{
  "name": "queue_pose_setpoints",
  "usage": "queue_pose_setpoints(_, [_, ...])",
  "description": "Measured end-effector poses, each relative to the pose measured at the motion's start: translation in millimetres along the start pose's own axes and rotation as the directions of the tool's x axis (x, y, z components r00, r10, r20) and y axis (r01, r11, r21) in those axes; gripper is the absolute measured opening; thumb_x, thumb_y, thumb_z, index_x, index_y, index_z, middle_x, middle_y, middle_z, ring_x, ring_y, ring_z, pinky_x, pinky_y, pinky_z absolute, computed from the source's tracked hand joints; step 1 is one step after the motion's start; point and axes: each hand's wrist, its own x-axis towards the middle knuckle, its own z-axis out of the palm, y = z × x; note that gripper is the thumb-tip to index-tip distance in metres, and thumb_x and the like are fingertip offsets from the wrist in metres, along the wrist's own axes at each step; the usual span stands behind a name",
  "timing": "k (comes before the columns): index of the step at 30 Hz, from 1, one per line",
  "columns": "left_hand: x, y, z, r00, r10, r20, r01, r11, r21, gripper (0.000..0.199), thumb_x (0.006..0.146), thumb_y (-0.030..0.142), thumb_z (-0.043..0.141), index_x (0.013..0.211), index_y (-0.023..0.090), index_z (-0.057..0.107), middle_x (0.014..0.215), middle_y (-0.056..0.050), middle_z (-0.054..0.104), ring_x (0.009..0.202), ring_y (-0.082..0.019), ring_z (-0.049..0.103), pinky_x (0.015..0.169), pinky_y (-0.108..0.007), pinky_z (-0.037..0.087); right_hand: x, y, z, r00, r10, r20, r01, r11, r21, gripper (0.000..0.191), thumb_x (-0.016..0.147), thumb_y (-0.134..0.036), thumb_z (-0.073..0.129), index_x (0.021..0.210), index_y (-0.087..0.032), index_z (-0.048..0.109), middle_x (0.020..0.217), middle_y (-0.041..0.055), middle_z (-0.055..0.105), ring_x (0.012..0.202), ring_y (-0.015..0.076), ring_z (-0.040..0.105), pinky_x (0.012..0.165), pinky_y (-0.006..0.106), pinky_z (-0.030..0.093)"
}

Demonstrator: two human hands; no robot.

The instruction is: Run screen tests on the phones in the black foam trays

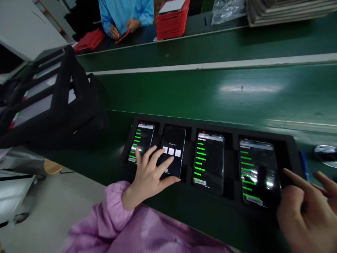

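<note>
Several phones lie face up in a black foam tray [191, 126]. My left hand [149, 172] is spread over the second phone [177, 140] from the left, whose dark screen shows white squares; its fingers also reach near the leftmost phone [145, 135]. Green text lines fill the screen of the third phone [210, 161] and of the rightmost phone [259, 172]. My right hand [308, 207] hovers at the tray's right end beside the rightmost phone, fingers apart, holding nothing.
Black foam trays [65, 102] are stacked at the left. Beyond the green conveyor [168, 91], a person in blue [126, 14] handles a red item near red stacks [172, 23]. A round shiny object [326, 154] sits at the right.
</note>
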Motion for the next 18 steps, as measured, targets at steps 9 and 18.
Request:
queue_pose_setpoints(9, [65, -79, -20.4, 0.944, -0.322, 0.074, 0.316, 0.945, 0.085, 0.053, 0.107, 0.060, 0.066, 0.150, 0.031, 0.073, 0.165, -0.018, 0.057, 0.157, -0.049, 0.044, 0.124, -0.098, 0.016, 63, -12, 10, 0.976, -0.100, 0.193, 0.108, 0.994, -0.030, 0.057, 0.115, -0.060, 0.036, 0.140, -0.030, 0.077, 0.167, 0.0149, 0.054, 0.149, 0.0486, 0.052, 0.112, 0.078, 0.044])
queue_pose_setpoints(18, [84, -77, -11.4, 0.978, -0.077, 0.192, 0.082, 0.996, -0.020, 0.032, 0.109, 0.056, 0.066, 0.125, 0.036, 0.085, 0.155, -0.010, 0.067, 0.156, -0.042, 0.047, 0.126, -0.096, 0.018, 96, -69, 32, 0.907, -0.335, 0.254, 0.343, 0.939, 0.014, 0.051, 0.118, -0.054, 0.042, 0.120, -0.028, 0.085, 0.156, 0.0140, 0.065, 0.139, 0.0400, 0.058, 0.106, 0.061, 0.042])
